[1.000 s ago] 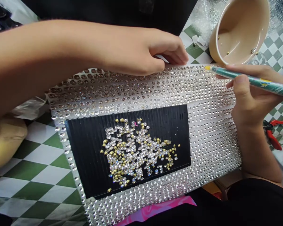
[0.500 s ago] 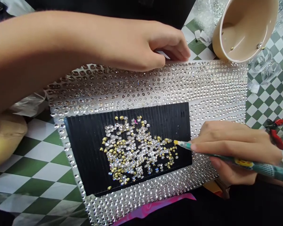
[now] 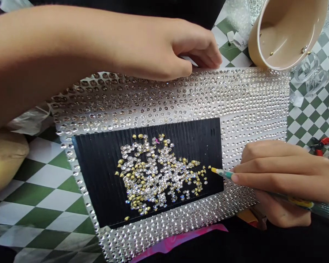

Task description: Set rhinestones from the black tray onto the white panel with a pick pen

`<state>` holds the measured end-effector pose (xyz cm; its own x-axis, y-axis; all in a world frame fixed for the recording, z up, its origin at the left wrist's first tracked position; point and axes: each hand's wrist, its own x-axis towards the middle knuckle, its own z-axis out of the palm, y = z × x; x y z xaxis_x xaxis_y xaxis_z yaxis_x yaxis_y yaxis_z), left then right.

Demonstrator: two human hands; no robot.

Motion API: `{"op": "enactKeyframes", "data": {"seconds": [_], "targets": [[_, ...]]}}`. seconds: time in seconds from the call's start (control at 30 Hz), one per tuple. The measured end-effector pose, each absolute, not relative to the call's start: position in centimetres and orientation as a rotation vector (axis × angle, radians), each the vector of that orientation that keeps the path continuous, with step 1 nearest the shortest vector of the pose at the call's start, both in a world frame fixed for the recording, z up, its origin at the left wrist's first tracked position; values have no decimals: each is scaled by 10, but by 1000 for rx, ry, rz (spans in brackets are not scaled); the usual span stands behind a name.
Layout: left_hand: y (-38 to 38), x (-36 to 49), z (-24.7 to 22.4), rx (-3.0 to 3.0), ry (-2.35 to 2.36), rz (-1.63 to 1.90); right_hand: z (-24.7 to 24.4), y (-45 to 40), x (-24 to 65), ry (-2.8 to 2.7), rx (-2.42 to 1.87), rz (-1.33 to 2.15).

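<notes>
- Surface point(image 3: 50, 184) in green and white checks, shows at left, top and right of the work.
- Tan rounded object point(image 3: 7, 160) at left edge, cut off by frame. Clear plastic wrap point(image 3: 31, 120) just above it.
- Studded panel point(image 3: 252, 113): white, rows of clear stones, runs from left of centre to right of centre, near edge toward the black clothing point(image 3: 257, 244).
- Black ribbed tray point(image 3: 89, 175) lies on the panel, slightly skewed. Loose rhinestones point(image 3: 153, 175) on it, mostly mid-tray, some face up and clear, some gold back up. Small pink bit point(image 3: 157, 140) near upper side of the pile.
- Pink-purple strip point(image 3: 178, 239) along the panel's near edge.
- Left hand point(image 3: 170, 49): part-curled, at panel's far edge, small gap between thumb and fingers. Can't tell whether it pinches the edge.
- Black item point(image 3: 131, 7) behind left arm.
- Beige cup point(image 3: 290, 33) at top right, mouth toward camera, a few stones inside. Clear rings point(image 3: 314, 76) just beside it.
- Right hand point(image 3: 285, 175): fingers closed round green pen point(image 3: 227, 175), yellow tip over tray's right end, right at a single gold-backed stone. Contact unclear.
- Red-handled tool point(image 3: 325, 144) at far right.
</notes>
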<state>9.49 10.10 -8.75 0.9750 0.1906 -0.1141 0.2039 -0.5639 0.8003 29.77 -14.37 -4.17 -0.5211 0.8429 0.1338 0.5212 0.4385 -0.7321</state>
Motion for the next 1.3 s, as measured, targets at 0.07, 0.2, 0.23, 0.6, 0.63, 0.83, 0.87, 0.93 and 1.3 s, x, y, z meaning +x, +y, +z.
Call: {"op": "enactKeyframes", "data": {"seconds": [0.07,0.2,0.23,0.6,0.63,0.83,0.87,0.93,1.3], "targets": [[102,96,-88,2183,269,-29,-42,-144,297,-2201,-1113,837],[102,97,-89,2185,253,-34,-46,-145,292,-2171,-1158,724],[102,97,-89,2186,253,-31,-46,-145,290,-2175,-1190,701],[101,95,-89,2188,273,-27,-44,-142,288,-2177,-1201,726],[102,95,-89,2187,273,-31,-43,-142,291,-2187,-1179,758],[103,97,-90,2191,270,-30,-39,-149,298,-2189,-1168,768],[103,97,-89,2192,268,-34,-39,-151,299,-2180,-1190,761],[104,96,-89,2194,259,-37,-39,-158,299,-2167,-1260,773],[105,97,-91,2210,268,-20,-35,-153,296,-2311,-1338,765]]}}
